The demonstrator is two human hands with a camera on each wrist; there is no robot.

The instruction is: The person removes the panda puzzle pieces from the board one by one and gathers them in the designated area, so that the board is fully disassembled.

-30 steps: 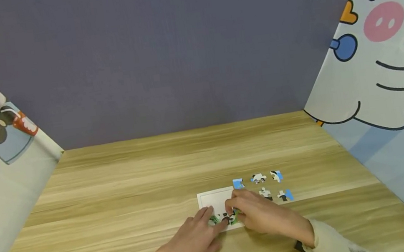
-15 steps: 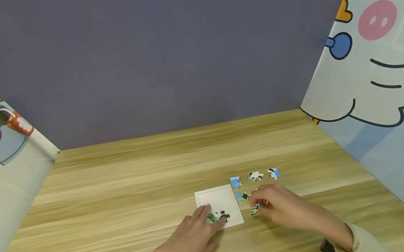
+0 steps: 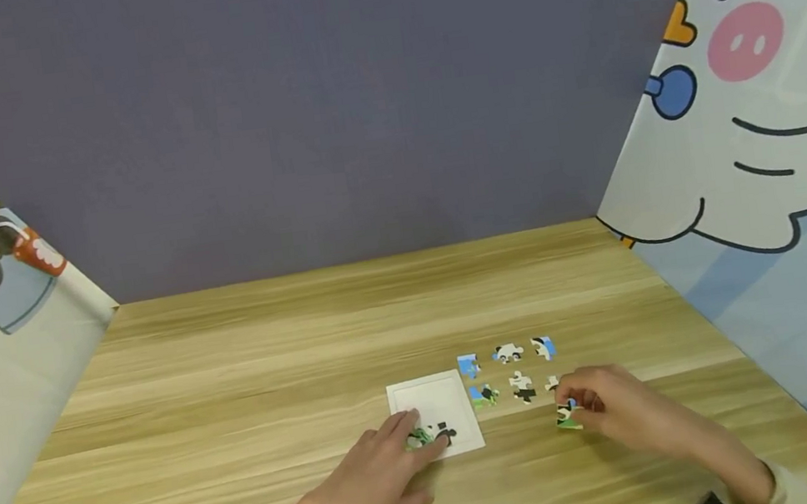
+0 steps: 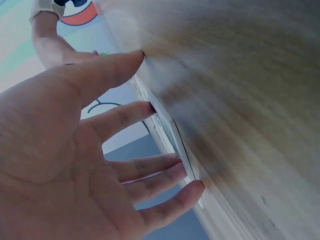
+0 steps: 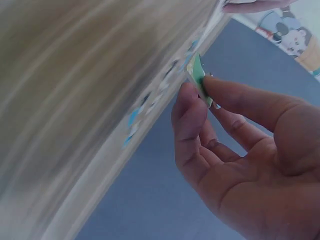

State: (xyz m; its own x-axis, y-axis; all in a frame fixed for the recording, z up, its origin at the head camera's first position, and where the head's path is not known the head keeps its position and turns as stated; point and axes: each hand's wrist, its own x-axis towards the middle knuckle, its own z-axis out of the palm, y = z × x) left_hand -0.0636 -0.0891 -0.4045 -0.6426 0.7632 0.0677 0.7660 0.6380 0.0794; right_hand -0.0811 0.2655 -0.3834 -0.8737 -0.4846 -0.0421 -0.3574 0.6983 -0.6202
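My left hand [image 3: 371, 479] rests with spread, fairly straight fingers on the near left of a white square puzzle tray [image 3: 432, 395]. Beside those fingertips, fitted panda-and-green puzzle pieces [image 3: 444, 429] lie along the tray's near edge, partly hidden by the hand. In the left wrist view the fingertips touch the tray's edge [image 4: 176, 131]. Off to the right, my right hand [image 3: 623, 410] pinches a puzzle piece [image 3: 566, 416] with green on it between thumb and fingers. The right wrist view shows this green-edged piece [image 5: 195, 70] held on edge, off the table.
Several loose pieces lie in two rows right of the tray, among them a blue one [image 3: 468, 366], a panda-face one [image 3: 508, 353] and a white-and-black one [image 3: 522, 387]. Another is partly behind the right hand. A grey wall [image 3: 340, 108] stands behind the wooden table [image 3: 237, 373].
My right hand has moved from the tray to the right, taking the green piece out of the tray with it. The left hand has stayed on the tray. The view has shifted slightly.
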